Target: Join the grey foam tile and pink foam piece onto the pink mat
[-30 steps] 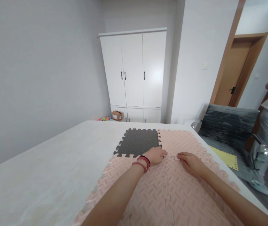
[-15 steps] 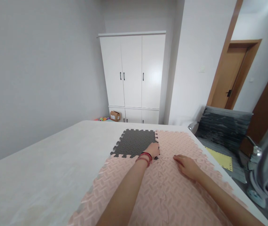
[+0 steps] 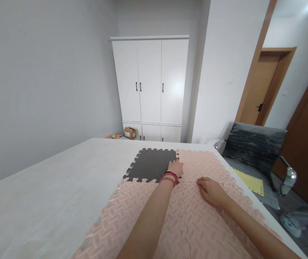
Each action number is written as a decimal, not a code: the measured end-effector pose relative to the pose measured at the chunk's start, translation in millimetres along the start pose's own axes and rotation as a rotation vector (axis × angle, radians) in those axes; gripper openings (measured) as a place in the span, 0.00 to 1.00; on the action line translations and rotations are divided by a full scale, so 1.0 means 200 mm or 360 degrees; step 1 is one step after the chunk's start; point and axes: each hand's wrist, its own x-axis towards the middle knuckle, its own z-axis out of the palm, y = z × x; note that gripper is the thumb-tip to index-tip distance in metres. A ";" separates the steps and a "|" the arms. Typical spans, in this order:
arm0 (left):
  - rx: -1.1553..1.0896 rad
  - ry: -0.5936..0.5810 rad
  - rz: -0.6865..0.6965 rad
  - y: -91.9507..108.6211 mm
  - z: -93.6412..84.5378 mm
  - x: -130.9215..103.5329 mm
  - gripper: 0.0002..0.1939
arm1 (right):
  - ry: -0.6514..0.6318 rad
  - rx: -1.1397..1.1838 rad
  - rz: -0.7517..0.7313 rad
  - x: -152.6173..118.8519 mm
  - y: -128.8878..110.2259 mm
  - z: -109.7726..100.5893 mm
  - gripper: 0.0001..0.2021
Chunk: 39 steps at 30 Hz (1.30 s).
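Note:
Pink foam puzzle mats (image 3: pixel 148 212) lie joined on a white bed (image 3: pixel 48 190), with one dark grey foam mat (image 3: pixel 150 167) locked in at the far left. My left hand (image 3: pixel 175 168), with red bracelets on the wrist, presses flat on the seam between the grey mat and the far pink mat (image 3: pixel 202 162). My right hand (image 3: pixel 210 189) lies palm down on the pink mats, fingers spread, just right of the left hand. Neither hand holds anything.
A white wardrobe (image 3: pixel 150 82) stands against the back wall, with a small cardboard box (image 3: pixel 130 133) and toys on the floor beside it. A grey chair (image 3: pixel 253 151) carrying a yellow sheet (image 3: pixel 251 181) stands right of the bed. Wooden doors are at the far right.
My left hand has slid further away, along the grey mat's right edge. My right hand stayed about where it was. A person standing at the right has left the view.

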 end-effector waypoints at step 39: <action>-0.0090 -0.0076 0.0089 -0.18 0.07 0.32 0.21 | 0.0233 0.0367 -0.0057 0.02 0.14 0.08 0.21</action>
